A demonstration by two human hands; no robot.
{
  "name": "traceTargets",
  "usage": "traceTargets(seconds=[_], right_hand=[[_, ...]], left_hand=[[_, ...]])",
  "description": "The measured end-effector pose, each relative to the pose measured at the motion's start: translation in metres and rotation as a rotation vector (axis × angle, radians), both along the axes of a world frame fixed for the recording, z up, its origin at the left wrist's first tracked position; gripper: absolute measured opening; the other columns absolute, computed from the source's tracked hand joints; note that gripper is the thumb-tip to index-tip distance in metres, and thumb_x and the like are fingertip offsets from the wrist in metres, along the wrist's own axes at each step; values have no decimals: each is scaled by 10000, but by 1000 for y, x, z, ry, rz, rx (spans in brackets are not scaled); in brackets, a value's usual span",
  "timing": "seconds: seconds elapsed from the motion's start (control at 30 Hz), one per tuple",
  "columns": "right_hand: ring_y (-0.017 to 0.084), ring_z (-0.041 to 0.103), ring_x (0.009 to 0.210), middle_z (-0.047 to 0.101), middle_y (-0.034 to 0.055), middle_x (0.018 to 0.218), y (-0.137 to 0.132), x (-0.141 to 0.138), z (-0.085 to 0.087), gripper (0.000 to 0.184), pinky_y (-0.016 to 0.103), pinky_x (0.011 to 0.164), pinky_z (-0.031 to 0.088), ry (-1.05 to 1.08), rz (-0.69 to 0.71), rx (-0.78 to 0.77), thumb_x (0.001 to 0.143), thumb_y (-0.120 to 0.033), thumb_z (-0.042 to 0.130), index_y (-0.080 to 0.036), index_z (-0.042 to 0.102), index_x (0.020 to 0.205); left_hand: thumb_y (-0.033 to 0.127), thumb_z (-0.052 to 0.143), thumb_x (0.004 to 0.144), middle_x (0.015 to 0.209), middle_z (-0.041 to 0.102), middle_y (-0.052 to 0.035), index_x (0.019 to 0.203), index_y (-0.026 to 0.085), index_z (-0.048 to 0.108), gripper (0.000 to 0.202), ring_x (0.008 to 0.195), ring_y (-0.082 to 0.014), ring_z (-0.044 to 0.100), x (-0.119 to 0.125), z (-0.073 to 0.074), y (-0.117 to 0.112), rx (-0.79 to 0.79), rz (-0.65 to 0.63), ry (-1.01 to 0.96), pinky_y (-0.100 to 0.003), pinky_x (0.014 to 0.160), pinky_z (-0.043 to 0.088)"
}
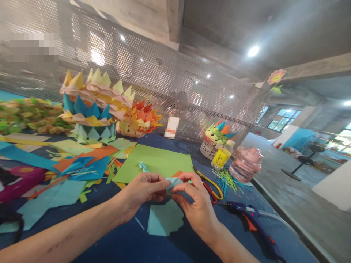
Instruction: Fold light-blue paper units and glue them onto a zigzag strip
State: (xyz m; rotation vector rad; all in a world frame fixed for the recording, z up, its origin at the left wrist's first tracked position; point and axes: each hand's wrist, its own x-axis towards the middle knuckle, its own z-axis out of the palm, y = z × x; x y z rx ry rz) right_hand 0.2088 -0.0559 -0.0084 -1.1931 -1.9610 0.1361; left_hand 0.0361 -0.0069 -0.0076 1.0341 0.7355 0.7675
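Between my two hands is a small folded piece of light blue paper [173,182], pinched by the fingertips of both. My left hand [148,188] grips its left side, and my right hand [192,191] closes on its right side. Just below them, a stack of pale blue paper squares [164,218] lies on the dark blue table [115,241]. Behind my fingers rests a green sheet of paper [161,160] with a small folded blue piece [143,167] on it. An orange scrap [179,174] shows partly behind my hands.
Scissors [212,188] and a blue glue gun [253,217] lie at right. Beyond them stand a yellow-labelled bottle [221,157], a pink bottle [245,166] and thin paper strips [229,180]. Folded-paper baskets [94,122] and coloured paper [55,191] fill the left, before a perforated metal screen [153,80].
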Motion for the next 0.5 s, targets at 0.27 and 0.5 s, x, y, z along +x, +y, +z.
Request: traceTargets(seconds=[0.27,0.5], right_hand=[[171,558,861,558,49,941,1,-3,-2,68,264,660,479,141,-63,-104,791,-213,637,-193,582,757],[146,549,793,572,31,877,1,-6,-2,103,246,639,452,178,-77,-144,802,-206,601,-182,546,718]], left_hand=[[365,742,643,598,618,-1,611,123,632,268,594,-92,541,2,-1,-4,62,-15,39,-214,629,439],[311,756,619,609,615,8,613,128,635,219,615,-95,545,2,-1,-5,42,-32,18,-224,668,447]])
